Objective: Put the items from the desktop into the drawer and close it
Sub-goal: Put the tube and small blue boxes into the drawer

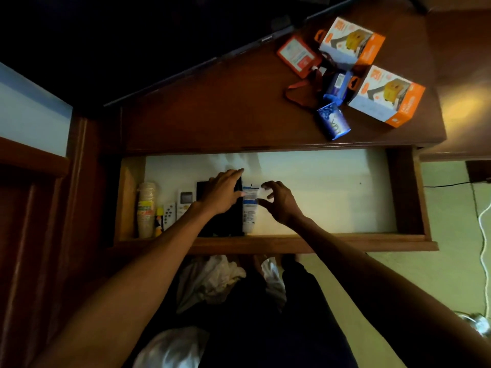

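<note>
Reaching into open drawer (403, 192): left hand (225, 191) flat on black item (220, 221), right hand (279, 201) fingers apart over white tube (249, 216). Two orange boxes (386, 95) on bench (212, 115).

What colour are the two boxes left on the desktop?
The two boxes are white with orange ends, clearest in the head view.
</note>
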`<state>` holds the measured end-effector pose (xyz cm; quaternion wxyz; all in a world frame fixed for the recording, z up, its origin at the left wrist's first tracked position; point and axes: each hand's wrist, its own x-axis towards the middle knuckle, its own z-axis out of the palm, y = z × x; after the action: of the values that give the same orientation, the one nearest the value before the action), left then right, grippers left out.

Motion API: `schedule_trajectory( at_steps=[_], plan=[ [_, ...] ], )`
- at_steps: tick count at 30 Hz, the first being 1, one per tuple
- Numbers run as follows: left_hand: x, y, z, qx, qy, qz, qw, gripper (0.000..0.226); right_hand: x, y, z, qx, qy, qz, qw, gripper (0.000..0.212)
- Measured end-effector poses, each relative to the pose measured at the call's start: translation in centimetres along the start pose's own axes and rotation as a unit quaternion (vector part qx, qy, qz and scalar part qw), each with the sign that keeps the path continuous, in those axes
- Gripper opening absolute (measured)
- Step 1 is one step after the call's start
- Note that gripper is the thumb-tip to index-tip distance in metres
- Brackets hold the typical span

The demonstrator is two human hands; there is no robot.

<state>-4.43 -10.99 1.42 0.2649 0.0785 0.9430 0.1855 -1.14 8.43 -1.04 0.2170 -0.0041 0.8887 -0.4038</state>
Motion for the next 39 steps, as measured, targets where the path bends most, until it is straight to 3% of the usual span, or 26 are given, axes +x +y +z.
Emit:
schedule_trajectory(
  at_steps=[4,7,12,19,23,27,30,32,35,39],
  plan=[
    [0.4,4.7,-3.1,-0.081,0.092,0.013,0.992,0.026,-0.4,-0.7,-7.7,-0.008,0.027,-0.018,0.999,0.028],
    [2.4,9.5,-5.5,-0.137,0.161,0.031,0.977,0.016,-0.1,-0.5,-13.9,-0.017,0.095,-0.021,0.995,0.018],
    [8.2,17.5,-6.9,-0.206,0.170,0.015,0.963,0.035,1.8,0.7,-23.6,-0.031,0.195,-0.037,0.980,0.014],
    [13.1,25.7,-5.5,-0.248,0.121,-0.126,0.953,0.095,6.3,1.4,-30.9,-0.095,0.198,-0.080,0.972,0.024],
    [14.5,26.0,-5.0,-0.238,0.145,-0.162,0.947,0.085,9.6,1.2,-31.8,-0.172,0.135,-0.101,0.970,0.042],
    [13.3,23.6,-5.8,-0.261,0.189,-0.170,0.931,0.065,12.1,-0.3,-31.0,-0.306,0.077,-0.114,0.942,0.072],
    [11.2,21.1,-6.8,-0.292,0.215,-0.142,0.921,0.076,13.0,-1.1,-30.0,-0.390,0.053,-0.115,0.912,0.090],
    [9.6,19.8,-7.6,-0.323,0.217,-0.122,0.913,0.087,13.4,-1.2,-29.4,-0.410,0.044,-0.107,0.905,0.089],
    [7.7,18.4,-8.5,-0.361,0.208,-0.109,0.902,0.078,13.7,-1.1,-28.9,-0.409,0.051,-0.095,0.906,0.074],
    [6.0,16.7,-8.8,-0.359,0.200,-0.108,0.905,0.055,13.4,-1.4,-29.0,-0.360,0.038,-0.090,0.928,0.102]
  ],
)
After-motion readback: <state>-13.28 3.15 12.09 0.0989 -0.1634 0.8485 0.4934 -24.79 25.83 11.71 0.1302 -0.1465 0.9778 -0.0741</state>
